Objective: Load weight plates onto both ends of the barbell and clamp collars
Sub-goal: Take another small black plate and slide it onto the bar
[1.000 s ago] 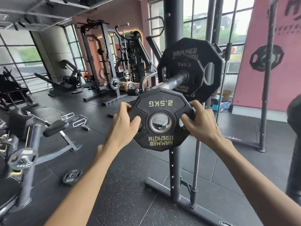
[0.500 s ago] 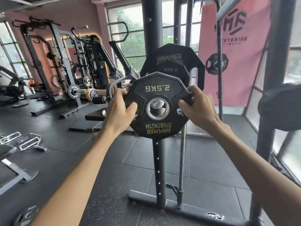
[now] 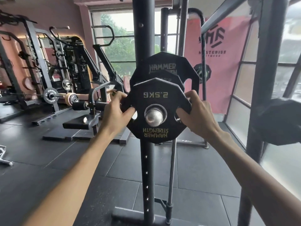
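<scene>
1. A gym with a black rubber tile floor [image 3: 48, 168], pink walls and tall windows [image 3: 120, 46] showing green trees; racks and machines line the left side.
2. A small black many-sided weight plate [image 3: 155, 89] sits on the end of the barbell [image 3: 154, 117], whose silver tip shows through the steel-ringed centre hole.
3. The left hand [image 3: 115, 111] grips the plate's left edge, thumb on the front face and fingers curled behind. The right hand [image 3: 197, 115] grips the right edge the same way.
4. Directly behind it on the same bar are a middle plate [image 3: 156, 75] and a larger plate [image 3: 164, 60], each partly hidden by the one in front.
5. A black upright post [image 3: 140, 38] with a row of holes stands behind the plates, and a thin steel rod [image 3: 171, 168] rises beside it. A dark rounded shape [image 3: 280, 121] at the right is too blurred to identify.
6. The small plate reads "2.5KG" and "HAMMER STRENGTH" in yellow, both upside down. The larger plate shows "HAMMER" in grey.
7. A pink banner [image 3: 228, 66] on the right carries a dark logo with partly legible lettering. A far plate [image 3: 50, 95] on the left reads "ROGUE".
</scene>
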